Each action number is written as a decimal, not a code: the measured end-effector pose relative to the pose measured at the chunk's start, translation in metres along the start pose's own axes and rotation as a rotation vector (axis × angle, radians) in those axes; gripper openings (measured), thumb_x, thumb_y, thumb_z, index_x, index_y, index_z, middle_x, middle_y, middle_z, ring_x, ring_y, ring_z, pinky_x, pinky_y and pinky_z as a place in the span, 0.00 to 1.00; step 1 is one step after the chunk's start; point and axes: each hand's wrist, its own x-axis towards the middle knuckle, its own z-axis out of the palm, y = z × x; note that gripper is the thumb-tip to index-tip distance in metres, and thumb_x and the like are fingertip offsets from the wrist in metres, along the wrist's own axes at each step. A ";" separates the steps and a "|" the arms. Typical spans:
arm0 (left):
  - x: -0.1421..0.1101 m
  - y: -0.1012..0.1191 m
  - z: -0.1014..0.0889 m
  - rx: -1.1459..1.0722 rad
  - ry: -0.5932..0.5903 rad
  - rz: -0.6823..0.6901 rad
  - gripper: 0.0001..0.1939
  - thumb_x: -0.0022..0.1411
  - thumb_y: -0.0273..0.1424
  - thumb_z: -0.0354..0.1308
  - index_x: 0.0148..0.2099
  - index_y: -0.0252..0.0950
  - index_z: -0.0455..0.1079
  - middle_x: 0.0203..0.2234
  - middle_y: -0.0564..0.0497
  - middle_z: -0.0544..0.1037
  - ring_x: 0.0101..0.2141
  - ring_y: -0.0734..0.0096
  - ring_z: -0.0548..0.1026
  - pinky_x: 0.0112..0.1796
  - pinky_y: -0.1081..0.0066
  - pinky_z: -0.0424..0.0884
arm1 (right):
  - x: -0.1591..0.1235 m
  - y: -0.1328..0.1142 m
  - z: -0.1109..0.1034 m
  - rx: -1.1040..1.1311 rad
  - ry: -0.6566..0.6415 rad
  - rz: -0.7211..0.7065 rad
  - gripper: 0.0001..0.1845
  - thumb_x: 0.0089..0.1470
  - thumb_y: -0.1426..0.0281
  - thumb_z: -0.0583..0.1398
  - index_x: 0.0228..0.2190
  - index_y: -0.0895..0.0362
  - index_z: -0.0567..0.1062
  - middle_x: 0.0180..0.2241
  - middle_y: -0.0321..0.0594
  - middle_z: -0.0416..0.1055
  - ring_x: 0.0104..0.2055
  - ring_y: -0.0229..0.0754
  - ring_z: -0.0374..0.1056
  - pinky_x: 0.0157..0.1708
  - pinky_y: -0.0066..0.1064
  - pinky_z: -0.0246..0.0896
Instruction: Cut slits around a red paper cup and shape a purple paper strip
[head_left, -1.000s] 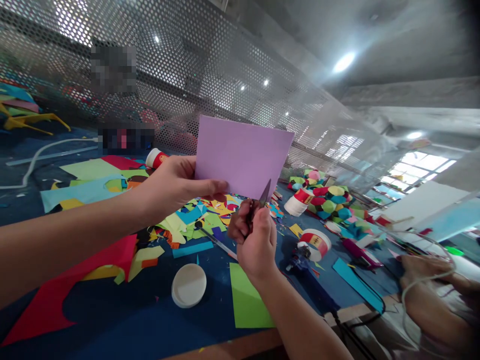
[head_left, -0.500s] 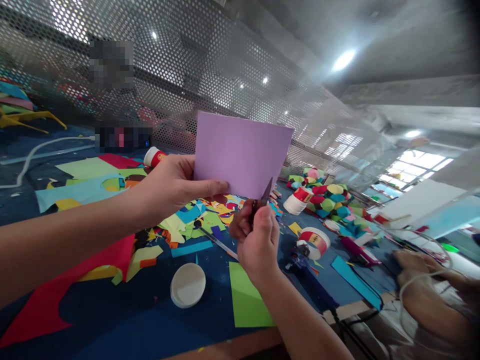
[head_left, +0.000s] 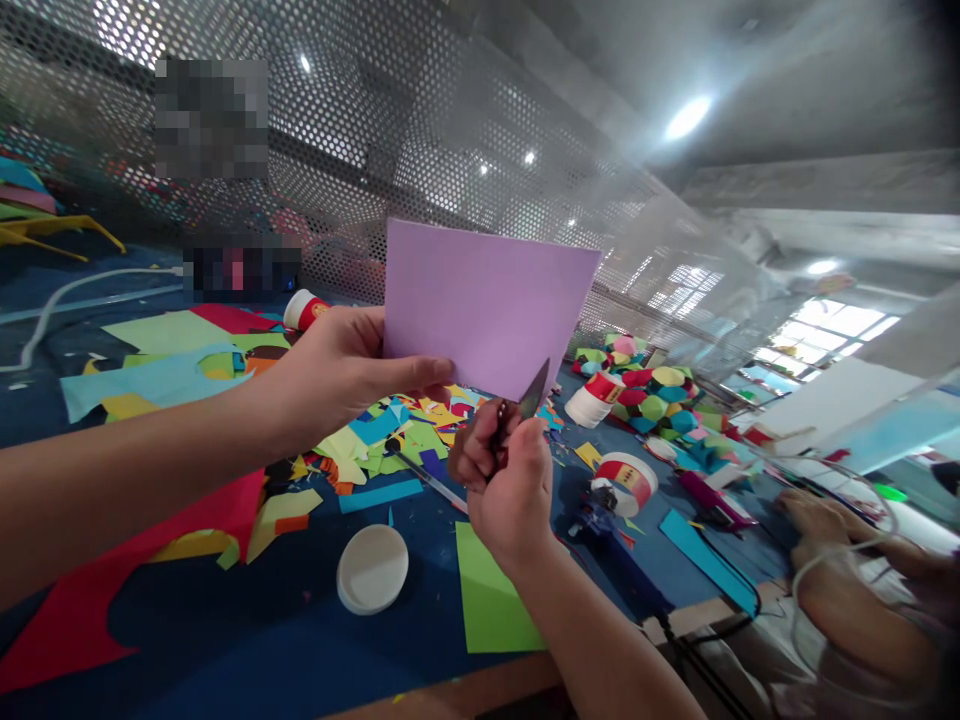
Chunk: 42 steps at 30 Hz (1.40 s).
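Note:
A sheet of purple paper (head_left: 487,305) is held up above the table, its left edge pinched in my left hand (head_left: 349,370) with the thumb across the front. My right hand (head_left: 514,490) is closed around a pair of scissors (head_left: 536,390). One pointed blade lies in front of the sheet's lower right part; the handles are mostly hidden by my fingers. Beneath my right wrist a green paper sheet (head_left: 491,590) rests on the table. A round white paper cup (head_left: 373,568) stands left of it.
Colourful paper scraps (head_left: 397,440) and a pen (head_left: 431,477) lie behind my hands. To the right are a blue glue gun (head_left: 622,565), red-and-white paper cups (head_left: 630,482) and a pile of coloured paper shapes (head_left: 667,400). Another person's arm (head_left: 847,590) rests at far right. A perforated metal screen (head_left: 337,170) rises behind.
The purple sheet appears slightly wider and turned more toward me. My right hand has shifted a little left, and more of the scissor blade shows.

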 end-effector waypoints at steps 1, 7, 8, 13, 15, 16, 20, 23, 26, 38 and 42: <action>0.000 0.000 0.000 0.002 -0.006 -0.001 0.03 0.52 0.24 0.70 0.31 0.32 0.79 0.25 0.52 0.83 0.27 0.75 0.79 0.32 0.79 0.74 | 0.000 0.000 0.000 0.000 0.004 -0.002 0.27 0.55 0.43 0.63 0.25 0.53 0.68 0.18 0.25 0.47 0.18 0.30 0.39 0.17 0.22 0.39; -0.002 0.002 -0.001 0.007 -0.019 -0.006 0.02 0.54 0.23 0.69 0.30 0.32 0.79 0.24 0.52 0.82 0.27 0.76 0.79 0.31 0.80 0.74 | 0.003 0.002 -0.002 0.004 0.042 -0.018 0.26 0.55 0.46 0.65 0.24 0.54 0.69 0.18 0.25 0.47 0.19 0.30 0.39 0.17 0.22 0.39; -0.002 0.001 0.000 0.007 -0.021 -0.005 0.02 0.53 0.24 0.69 0.30 0.33 0.80 0.24 0.52 0.82 0.27 0.76 0.78 0.31 0.80 0.74 | 0.003 0.002 -0.002 0.006 0.045 -0.019 0.26 0.55 0.46 0.65 0.24 0.54 0.69 0.18 0.25 0.47 0.19 0.30 0.39 0.17 0.22 0.39; -0.001 0.001 0.000 -0.004 -0.020 -0.024 0.02 0.51 0.25 0.70 0.29 0.35 0.80 0.24 0.53 0.82 0.26 0.76 0.78 0.31 0.81 0.74 | 0.001 0.003 -0.003 0.012 0.043 -0.024 0.25 0.55 0.46 0.65 0.25 0.53 0.70 0.19 0.25 0.47 0.19 0.30 0.40 0.18 0.22 0.39; -0.001 0.001 0.000 -0.014 -0.016 -0.022 0.03 0.50 0.24 0.69 0.29 0.35 0.80 0.24 0.53 0.82 0.26 0.75 0.78 0.31 0.80 0.74 | 0.001 0.005 -0.004 0.014 0.032 -0.021 0.25 0.56 0.45 0.64 0.26 0.53 0.70 0.19 0.26 0.48 0.19 0.30 0.40 0.18 0.22 0.40; -0.001 0.002 0.001 -0.021 -0.011 -0.015 0.03 0.51 0.23 0.69 0.29 0.34 0.79 0.24 0.53 0.82 0.26 0.75 0.78 0.31 0.79 0.74 | 0.001 0.005 -0.005 0.015 0.026 -0.020 0.24 0.56 0.45 0.63 0.26 0.53 0.71 0.19 0.26 0.49 0.19 0.31 0.40 0.18 0.22 0.40; 0.000 0.002 0.001 -0.033 0.031 0.015 0.04 0.54 0.22 0.69 0.32 0.33 0.78 0.23 0.54 0.81 0.26 0.77 0.77 0.30 0.79 0.71 | 0.000 0.008 -0.004 0.019 -0.002 -0.002 0.25 0.58 0.44 0.61 0.28 0.53 0.71 0.19 0.26 0.50 0.19 0.31 0.41 0.19 0.23 0.41; 0.001 0.001 0.000 -0.031 0.062 0.023 0.05 0.54 0.24 0.69 0.35 0.32 0.77 0.24 0.54 0.82 0.27 0.76 0.78 0.32 0.76 0.72 | -0.001 0.009 -0.004 0.017 -0.019 0.020 0.26 0.57 0.43 0.61 0.28 0.53 0.71 0.18 0.25 0.50 0.19 0.31 0.41 0.19 0.23 0.39; 0.001 0.001 0.000 -0.029 0.085 0.020 0.08 0.54 0.26 0.70 0.37 0.31 0.75 0.26 0.52 0.82 0.28 0.73 0.78 0.34 0.73 0.72 | 0.000 0.010 -0.005 0.007 -0.019 0.022 0.26 0.57 0.43 0.61 0.28 0.54 0.71 0.18 0.25 0.50 0.18 0.31 0.41 0.19 0.23 0.40; 0.011 0.014 -0.016 0.122 0.077 -0.044 0.17 0.53 0.23 0.63 0.46 0.36 0.68 0.32 0.56 0.79 0.28 0.73 0.78 0.31 0.74 0.72 | 0.007 0.013 -0.011 -0.035 0.066 0.031 0.20 0.56 0.50 0.65 0.29 0.54 0.72 0.19 0.25 0.55 0.17 0.29 0.46 0.17 0.22 0.44; 0.017 0.028 -0.027 0.141 0.057 -0.047 0.11 0.52 0.19 0.62 0.39 0.32 0.71 0.25 0.56 0.78 0.25 0.77 0.74 0.29 0.77 0.69 | 0.006 0.015 -0.010 -0.060 -0.005 0.131 0.22 0.57 0.49 0.64 0.29 0.56 0.74 0.18 0.26 0.55 0.17 0.29 0.46 0.17 0.22 0.43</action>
